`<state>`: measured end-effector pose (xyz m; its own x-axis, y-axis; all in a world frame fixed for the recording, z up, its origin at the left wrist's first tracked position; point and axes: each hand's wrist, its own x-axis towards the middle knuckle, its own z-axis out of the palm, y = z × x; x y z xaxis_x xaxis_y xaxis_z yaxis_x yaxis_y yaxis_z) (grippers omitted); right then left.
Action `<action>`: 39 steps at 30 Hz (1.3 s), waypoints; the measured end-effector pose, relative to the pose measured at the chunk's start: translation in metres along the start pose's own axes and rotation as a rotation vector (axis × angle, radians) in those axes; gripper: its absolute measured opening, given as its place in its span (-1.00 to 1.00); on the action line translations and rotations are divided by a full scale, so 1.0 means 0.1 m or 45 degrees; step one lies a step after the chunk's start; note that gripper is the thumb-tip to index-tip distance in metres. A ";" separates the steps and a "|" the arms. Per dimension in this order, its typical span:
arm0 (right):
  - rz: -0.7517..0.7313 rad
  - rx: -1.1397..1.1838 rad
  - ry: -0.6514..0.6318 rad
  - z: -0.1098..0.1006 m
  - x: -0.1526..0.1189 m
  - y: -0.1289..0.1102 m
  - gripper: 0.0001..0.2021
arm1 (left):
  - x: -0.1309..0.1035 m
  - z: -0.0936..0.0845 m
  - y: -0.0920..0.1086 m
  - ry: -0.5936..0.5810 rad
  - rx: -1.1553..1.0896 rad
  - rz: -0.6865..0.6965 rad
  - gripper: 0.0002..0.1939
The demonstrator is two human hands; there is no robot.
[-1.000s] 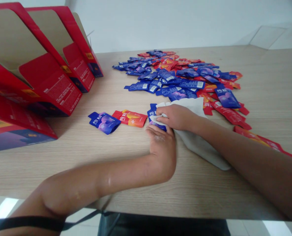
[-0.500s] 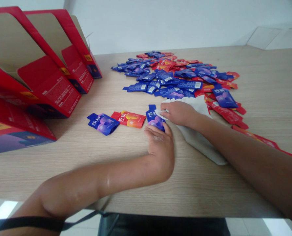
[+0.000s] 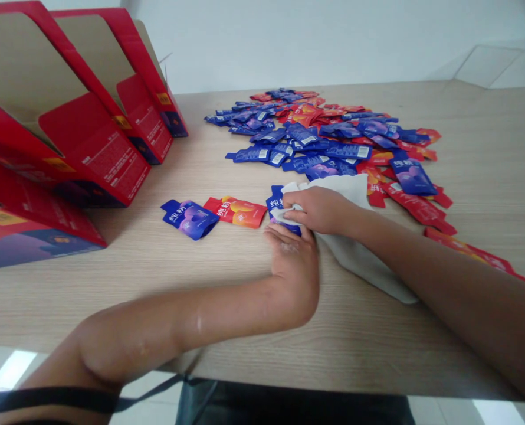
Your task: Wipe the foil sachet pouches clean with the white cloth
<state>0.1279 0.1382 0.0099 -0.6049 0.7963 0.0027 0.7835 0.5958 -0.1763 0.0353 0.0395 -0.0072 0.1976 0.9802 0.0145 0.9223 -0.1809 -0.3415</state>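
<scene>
My right hand grips a white cloth and presses its bunched end onto a blue sachet lying on the wooden table. My left hand rests flat just below, its fingertips holding the near edge of that sachet. To the left lie a red-orange sachet and another blue sachet, side by side. Most of the pressed sachet is hidden under the cloth and my fingers.
A big loose pile of blue and red sachets spreads across the far middle and right of the table. Several open red cardboard display boxes stand along the left. More red sachets trail beside my right forearm.
My right hand slid the cloth right off the blue sachet, showing its front, then back left over it. My left hand stayed put.
</scene>
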 end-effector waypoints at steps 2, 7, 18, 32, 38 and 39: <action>0.016 -0.021 0.013 0.01 0.01 0.03 -0.76 | 0.00 -0.01 0.00 -0.005 -0.014 0.004 -0.49; 0.069 -0.073 0.023 0.01 0.02 0.08 -0.76 | 0.00 -0.01 0.00 -0.023 0.001 0.027 -0.48; 0.251 -0.237 0.075 0.02 0.03 0.21 -0.73 | 0.00 0.02 0.00 -0.017 0.024 0.036 -0.48; -0.129 0.160 0.011 0.09 0.03 0.00 -0.74 | 0.01 0.05 0.04 0.056 -0.058 -0.012 -0.54; -0.027 0.057 0.053 0.11 0.04 0.01 -0.73 | 0.00 0.03 0.02 0.050 -0.080 -0.016 -0.54; -0.007 0.037 0.057 0.11 0.04 0.02 -0.73 | 0.00 0.02 0.02 0.046 -0.088 -0.016 -0.53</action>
<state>0.1254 0.1410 -0.0016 -0.6018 0.7972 0.0479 0.7753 0.5976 -0.2046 0.0362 0.0395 -0.0098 0.1966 0.9791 0.0526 0.9453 -0.1750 -0.2752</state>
